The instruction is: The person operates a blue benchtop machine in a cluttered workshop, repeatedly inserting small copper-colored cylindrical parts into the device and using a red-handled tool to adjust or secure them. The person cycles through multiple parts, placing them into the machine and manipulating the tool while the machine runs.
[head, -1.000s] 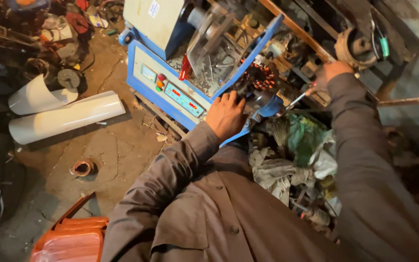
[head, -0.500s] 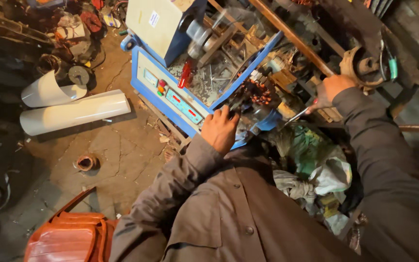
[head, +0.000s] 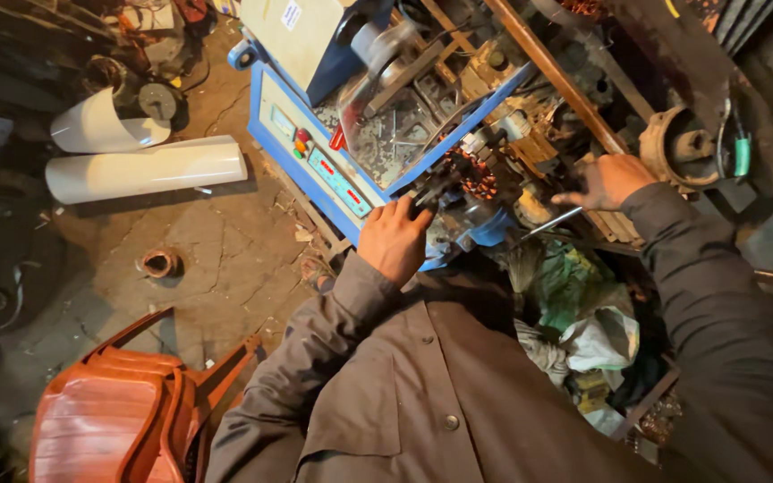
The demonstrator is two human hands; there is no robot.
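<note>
Blue machine tray [head: 494, 98], scrap inside, hands [head: 394, 240] alongside

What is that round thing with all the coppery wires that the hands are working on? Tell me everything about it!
The wire-wound part is a dark round core packed with reddish copper windings, metal by the look of it. It sits on a blue fixture at the front of the blue and cream machine. The left hand rests against its near side, fingers touching it. The right hand holds a thin metal rod pointing toward it. Its far side is hidden.
</note>
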